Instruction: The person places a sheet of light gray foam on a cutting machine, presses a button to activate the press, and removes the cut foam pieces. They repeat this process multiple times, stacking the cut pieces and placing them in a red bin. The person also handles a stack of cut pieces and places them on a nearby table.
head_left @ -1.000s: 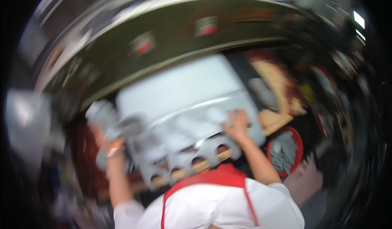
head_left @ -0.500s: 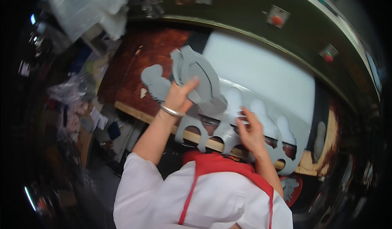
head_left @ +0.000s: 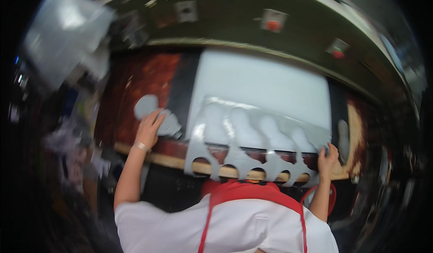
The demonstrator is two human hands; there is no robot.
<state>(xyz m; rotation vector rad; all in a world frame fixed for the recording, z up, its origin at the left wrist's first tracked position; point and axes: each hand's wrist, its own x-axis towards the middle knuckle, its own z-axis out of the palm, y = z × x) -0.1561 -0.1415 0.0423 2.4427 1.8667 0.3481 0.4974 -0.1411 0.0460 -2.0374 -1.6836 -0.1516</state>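
My left hand lies with its fingers spread over a pile of grey sole-shaped pieces on the left of the bench. A grey sheet with several sole-shaped holes lies over the white board, and its near part hangs past the bench's front edge. At that sheet's right edge is my right hand, thumb and fingers closed about the border; blur softens the exact contact.
A dark green machine beam with red buttons spans the far side. Another sole-shaped piece lies at the right end of the bench. Clear plastic sheeting hangs at the upper left. A red container stands below the right arm.
My left hand has moved left and set the grey pieces down on the pile. From over the middle of the cut-out sheet, my right hand has shifted to its right edge.
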